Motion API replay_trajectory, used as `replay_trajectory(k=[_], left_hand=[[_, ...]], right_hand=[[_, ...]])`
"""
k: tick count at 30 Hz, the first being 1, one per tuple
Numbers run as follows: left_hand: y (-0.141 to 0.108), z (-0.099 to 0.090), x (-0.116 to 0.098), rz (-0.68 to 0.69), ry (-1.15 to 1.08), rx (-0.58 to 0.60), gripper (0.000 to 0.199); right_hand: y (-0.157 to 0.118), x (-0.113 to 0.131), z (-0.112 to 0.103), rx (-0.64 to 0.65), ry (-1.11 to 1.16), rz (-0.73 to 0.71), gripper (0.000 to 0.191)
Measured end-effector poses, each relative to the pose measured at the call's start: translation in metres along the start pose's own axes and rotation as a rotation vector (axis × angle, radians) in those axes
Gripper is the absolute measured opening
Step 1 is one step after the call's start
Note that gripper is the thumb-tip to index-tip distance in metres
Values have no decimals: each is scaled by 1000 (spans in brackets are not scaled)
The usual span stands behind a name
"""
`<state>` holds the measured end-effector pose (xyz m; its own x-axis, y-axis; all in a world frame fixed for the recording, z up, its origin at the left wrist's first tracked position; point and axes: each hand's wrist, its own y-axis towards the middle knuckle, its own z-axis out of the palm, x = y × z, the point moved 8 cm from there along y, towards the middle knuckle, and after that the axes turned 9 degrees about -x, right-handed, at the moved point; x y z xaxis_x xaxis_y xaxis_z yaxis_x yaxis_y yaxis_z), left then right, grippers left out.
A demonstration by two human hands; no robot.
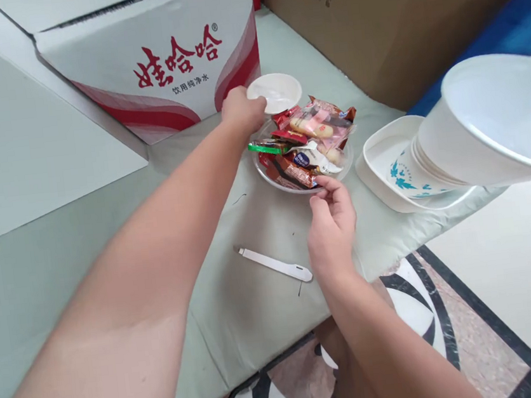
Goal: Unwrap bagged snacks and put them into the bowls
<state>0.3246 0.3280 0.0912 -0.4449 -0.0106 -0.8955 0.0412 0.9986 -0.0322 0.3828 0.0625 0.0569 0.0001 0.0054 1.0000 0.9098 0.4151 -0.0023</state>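
Observation:
My left hand (243,111) grips the near left rim of a small white bowl (277,92), its thumb over the edge. Just in front of that bowl, a clear plastic dish (286,187) holds several wrapped snacks (313,133) in red, brown and white packaging. A green-edged packet (266,147) sticks out over the dish's left side. My right hand (333,223) is at the near rim of the dish, its fingers curled against the edge by a brown wrapper. Nearer to me, a white utility knife (275,263) lies on the cloth-covered table.
A white and red carton (159,64) with open flaps stands at the back left, a brown cardboard box (369,14) at the back right. On the right, a white tray (379,148) holds stacked paper cups (416,172) beside a large white container (505,114).

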Motion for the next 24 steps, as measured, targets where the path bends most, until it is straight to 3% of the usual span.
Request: replay_trajectory(k=[3, 5, 8, 10, 13, 16, 18, 21, 24], left_hand=[[0, 23, -11, -3, -27, 99, 24], [1, 27, -12, -46, -84, 132, 19], [4, 19, -1, -142, -168, 188, 11], [-2, 6, 14, -193, -192, 205, 17], [-30, -20, 40, -251, -261, 188, 14], [-82, -29, 60, -313, -347, 325, 15], [-113, -29, 64, -293, -387, 427, 43], [-138, -19, 53, -123, -379, 529, 90], [-133, -11, 39, 27, -394, 410, 100]], right_hand=[[0, -1, 4, 45, -20, -4, 41], [0, -3, 7, 79, -1, 9, 48], [2, -3, 7, 65, 16, -11, 50], [4, -2, 6, 39, 4, -35, 50], [5, -4, 7, 14, 4, -43, 54], [6, -5, 10, 6, 19, -47, 59], [5, -5, 13, 31, 38, -55, 63], [3, -4, 19, 96, 76, -54, 68], [-1, -4, 24, 164, 116, -25, 72]])
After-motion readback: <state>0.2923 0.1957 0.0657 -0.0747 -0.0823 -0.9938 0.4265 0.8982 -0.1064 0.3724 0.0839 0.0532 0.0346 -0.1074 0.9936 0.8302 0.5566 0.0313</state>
